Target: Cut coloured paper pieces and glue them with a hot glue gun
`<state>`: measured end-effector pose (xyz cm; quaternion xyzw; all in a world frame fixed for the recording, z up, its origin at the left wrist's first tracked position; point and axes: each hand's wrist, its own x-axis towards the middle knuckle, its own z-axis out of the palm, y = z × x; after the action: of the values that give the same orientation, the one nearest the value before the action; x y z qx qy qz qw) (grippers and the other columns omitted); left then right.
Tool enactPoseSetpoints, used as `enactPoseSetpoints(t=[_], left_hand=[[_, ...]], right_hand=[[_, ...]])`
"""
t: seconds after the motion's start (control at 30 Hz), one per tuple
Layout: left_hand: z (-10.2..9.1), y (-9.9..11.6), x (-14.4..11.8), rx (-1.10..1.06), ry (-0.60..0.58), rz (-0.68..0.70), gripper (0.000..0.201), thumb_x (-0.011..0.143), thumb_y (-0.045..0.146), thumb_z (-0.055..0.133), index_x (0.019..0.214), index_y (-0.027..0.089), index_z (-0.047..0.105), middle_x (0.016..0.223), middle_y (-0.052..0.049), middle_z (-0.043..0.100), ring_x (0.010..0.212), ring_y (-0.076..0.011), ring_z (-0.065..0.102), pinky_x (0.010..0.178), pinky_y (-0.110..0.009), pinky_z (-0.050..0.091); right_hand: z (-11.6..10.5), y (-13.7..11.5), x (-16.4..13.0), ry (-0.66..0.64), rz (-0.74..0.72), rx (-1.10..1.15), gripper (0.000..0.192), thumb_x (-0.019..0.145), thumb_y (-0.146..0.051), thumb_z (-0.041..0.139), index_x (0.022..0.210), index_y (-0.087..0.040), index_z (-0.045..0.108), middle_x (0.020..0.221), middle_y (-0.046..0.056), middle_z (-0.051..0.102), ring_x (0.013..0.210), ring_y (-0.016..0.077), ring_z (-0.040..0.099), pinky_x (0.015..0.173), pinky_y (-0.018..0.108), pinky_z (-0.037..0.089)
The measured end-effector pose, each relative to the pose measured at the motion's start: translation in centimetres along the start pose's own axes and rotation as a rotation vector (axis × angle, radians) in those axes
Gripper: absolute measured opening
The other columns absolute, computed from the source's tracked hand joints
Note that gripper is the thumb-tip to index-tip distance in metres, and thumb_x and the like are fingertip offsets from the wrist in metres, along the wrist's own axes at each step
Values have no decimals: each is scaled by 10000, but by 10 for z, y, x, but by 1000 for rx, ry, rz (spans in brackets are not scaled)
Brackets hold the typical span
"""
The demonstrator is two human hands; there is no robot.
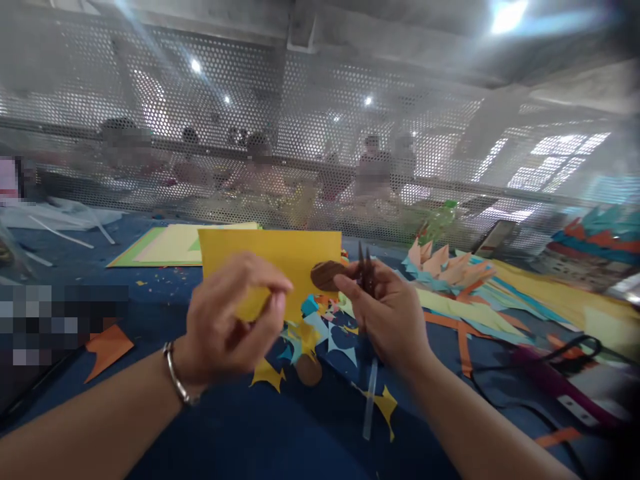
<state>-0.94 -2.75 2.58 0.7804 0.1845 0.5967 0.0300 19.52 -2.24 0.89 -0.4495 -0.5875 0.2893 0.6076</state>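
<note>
Left hand [227,323] pinched together before the yellow paper [270,243]; right hand [395,313] clamped on scissors [365,270] and brown disc [325,275] by its right edge!

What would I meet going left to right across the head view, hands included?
Orange scrap → left hand → upper brown disc → right hand → green bottle → purple object. The yellow sheet is left out, as it overlaps the left hand and disc.
</note>
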Motion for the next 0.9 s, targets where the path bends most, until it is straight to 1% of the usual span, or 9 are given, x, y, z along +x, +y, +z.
enactPoseSetpoints(t=[0.1, 0.13, 0.2, 0.3, 0.37, 0.47, 0.63, 0.8, 0.9], left_hand=[[1, 12, -3, 6, -204, -50, 164, 751, 57, 550, 850, 175, 609, 680, -5, 597, 609, -119, 544, 578, -254, 444], [2, 11, -3, 47, -199, -107, 110, 777, 88, 542, 803, 173, 608, 648, 2, 584, 579, -111, 532, 559, -247, 425], [5, 2, -1, 118, -167, -323, 201, 829, 162, 513, 635, 186, 557, 548, 26, 522, 499, -101, 470, 496, -246, 358], [12, -19, -1, 55, 60, -701, 301, 828, 278, 548, 548, 196, 474, 475, 57, 410, 449, -98, 375, 458, -249, 283], [18, -30, -4, -145, 329, -925, 326, 777, 354, 621, 551, 199, 443, 495, 64, 404, 484, -100, 390, 497, -239, 317], [27, -36, -10, -449, 555, -1252, 362, 649, 436, 740, 606, 197, 472, 588, 51, 477, 577, -110, 476, 615, -254, 403], [32, -29, -9, -724, 659, -1402, 303, 676, 376, 749, 834, 184, 576, 825, -33, 594, 867, -170, 587, 823, -284, 458], [30, -14, 0, -1119, 458, -1372, 266, 721, 219, 713, 955, 122, 632, 886, -88, 678, 808, -202, 654, 679, -276, 537], [27, -5, 2, -1176, 418, -1333, 252, 729, 177, 701, 970, 123, 650, 883, -74, 710, 743, -189, 675, 643, -264, 556]], right_hand=[[-4, -1, 2, 84, -73, 75, 156, 781, -274, 684, 808, -192, 555, 453, -114, 429, 283, 13, 322, 293, 163, 230], [-5, -2, 3, 108, -94, 100, 151, 779, -265, 689, 813, -193, 560, 461, -112, 436, 283, 11, 324, 291, 165, 226], [-7, -2, 4, 132, -116, 156, 144, 776, -248, 695, 829, -197, 571, 480, -108, 447, 285, 11, 334, 288, 170, 222], [-9, -3, 5, 134, -132, 214, 129, 772, -225, 700, 817, -198, 582, 503, -98, 456, 289, 13, 341, 285, 180, 210], [-10, -5, 5, 132, -139, 233, 121, 772, -221, 698, 797, -196, 582, 534, -88, 478, 290, 10, 336, 284, 188, 200], [-10, -8, 5, 119, -146, 248, 116, 782, -224, 686, 793, -200, 573, 563, -80, 500, 292, 12, 333, 288, 200, 203], [-13, -11, 7, 126, -167, 252, 111, 786, -231, 684, 796, -196, 580, 517, -89, 459, 291, 17, 322, 298, 208, 198], [-14, -7, 8, 116, -135, 255, 113, 783, -236, 689, 810, -190, 589, 499, -93, 447, 292, 12, 305, 307, 209, 170], [-14, -6, 9, 110, -111, 242, 110, 786, -236, 685, 814, -187, 591, 470, -99, 432, 291, 12, 295, 316, 209, 156]])
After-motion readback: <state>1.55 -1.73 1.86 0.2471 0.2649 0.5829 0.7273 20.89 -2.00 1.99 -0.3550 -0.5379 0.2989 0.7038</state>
